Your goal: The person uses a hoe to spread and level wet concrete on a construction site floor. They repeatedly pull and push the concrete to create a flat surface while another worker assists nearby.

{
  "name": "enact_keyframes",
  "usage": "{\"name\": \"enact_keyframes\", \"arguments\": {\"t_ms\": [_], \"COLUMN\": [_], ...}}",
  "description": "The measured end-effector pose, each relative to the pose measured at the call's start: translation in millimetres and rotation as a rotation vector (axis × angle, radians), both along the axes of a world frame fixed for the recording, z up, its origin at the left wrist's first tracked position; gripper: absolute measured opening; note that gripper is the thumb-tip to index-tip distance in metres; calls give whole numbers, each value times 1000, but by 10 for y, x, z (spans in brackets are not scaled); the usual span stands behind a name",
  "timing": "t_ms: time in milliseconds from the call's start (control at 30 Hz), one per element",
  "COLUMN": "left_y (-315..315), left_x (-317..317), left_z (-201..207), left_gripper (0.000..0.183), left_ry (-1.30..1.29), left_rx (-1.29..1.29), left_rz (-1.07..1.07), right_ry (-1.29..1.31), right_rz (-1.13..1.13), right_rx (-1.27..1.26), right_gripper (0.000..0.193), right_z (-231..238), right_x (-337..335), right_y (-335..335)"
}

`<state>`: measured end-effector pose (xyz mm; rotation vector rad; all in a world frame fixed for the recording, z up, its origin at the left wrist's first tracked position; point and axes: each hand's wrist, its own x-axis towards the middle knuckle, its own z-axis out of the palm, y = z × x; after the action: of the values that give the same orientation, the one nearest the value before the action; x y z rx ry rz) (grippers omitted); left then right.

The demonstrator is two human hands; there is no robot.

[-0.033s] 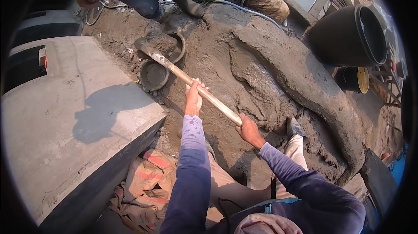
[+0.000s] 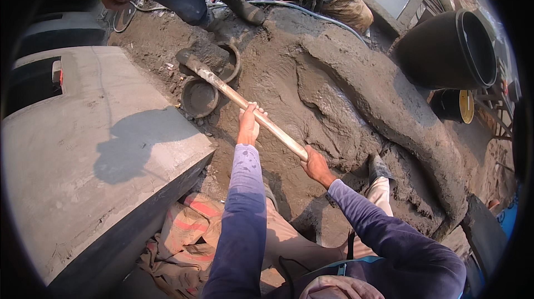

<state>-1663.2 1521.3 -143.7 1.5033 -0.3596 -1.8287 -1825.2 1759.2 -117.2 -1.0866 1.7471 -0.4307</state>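
Observation:
Both my hands grip the pale wooden handle of a hoe (image 2: 272,128). My left hand (image 2: 250,123) is wrapped round the middle of the handle. My right hand (image 2: 317,165) is closed round its near end. At the far end the hoe's blade (image 2: 207,56), coated in wet grey mortar, hangs over two round buckets. The farther bucket (image 2: 237,65) is partly hidden by the blade. Beside it, the nearer bucket (image 2: 199,98) holds some grey mix. Wet mortar (image 2: 278,88) spreads over the ground under the handle and round my boot (image 2: 380,167).
A raised concrete slab (image 2: 128,132) borders the left, with crumpled sacks (image 2: 192,224) below it. Another person's boots (image 2: 251,13) stand beyond the buckets. A large black barrel (image 2: 434,49) and a smaller drum (image 2: 453,104) stand at right. A hose (image 2: 311,9) crosses behind the mortar.

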Motion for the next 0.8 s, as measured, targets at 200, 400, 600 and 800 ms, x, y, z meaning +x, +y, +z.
{"name": "enact_keyframes", "arguments": {"t_ms": [200, 400, 600, 800], "left_y": [-540, 330, 2392, 3316], "left_x": [448, -185, -933, -1455], "left_z": [-331, 324, 609, -670], "left_gripper": [13, 20, 24, 46], "left_ry": [-54, 143, 250, 212], "left_rx": [64, -53, 84, 687], "left_rz": [25, 114, 259, 475], "right_ry": [-139, -49, 527, 394], "right_rz": [40, 140, 79, 425], "right_rx": [-31, -253, -76, 374], "right_gripper": [39, 40, 26, 23], "right_z": [-496, -430, 223, 77], "right_x": [355, -565, -2088, -3073], "right_y": [-480, 35, 1997, 2991]}}
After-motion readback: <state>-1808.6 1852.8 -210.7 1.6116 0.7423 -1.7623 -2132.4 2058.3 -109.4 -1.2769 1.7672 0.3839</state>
